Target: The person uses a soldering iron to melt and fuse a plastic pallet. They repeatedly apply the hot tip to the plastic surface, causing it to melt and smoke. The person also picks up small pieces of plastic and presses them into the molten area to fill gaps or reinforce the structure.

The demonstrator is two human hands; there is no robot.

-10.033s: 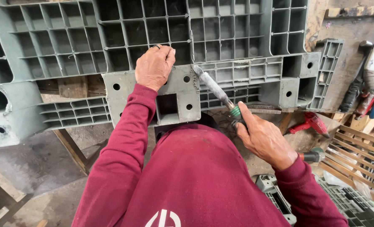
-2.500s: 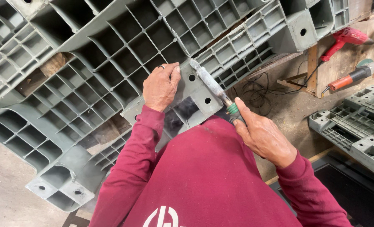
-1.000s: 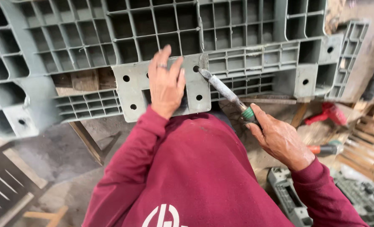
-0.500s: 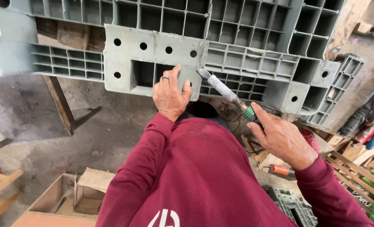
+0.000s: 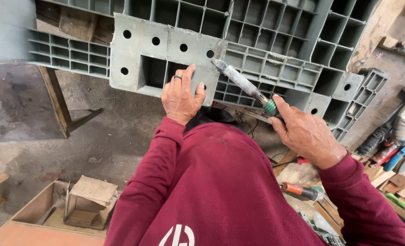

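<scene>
At the far left, below the pallet, I see a wooden box on the concrete floor, untouched. Moving right, my left hand lies flat, fingers spread, against the grey plastic pallet, pressing on its corner block just beside a square opening. Further right, my right hand is closed around the green-collared handle of a flat-bladed heating tool, whose tip touches the block's right edge, where the plastic looks rough. I judge the seam there partly worked, with the stretch under the blade not yet finished; how much is left I cannot tell. My sleeves hide the bench below, the tool's cord runs out of sight, and the cluttered tools at the right edge are cut off and hard to identify.
</scene>
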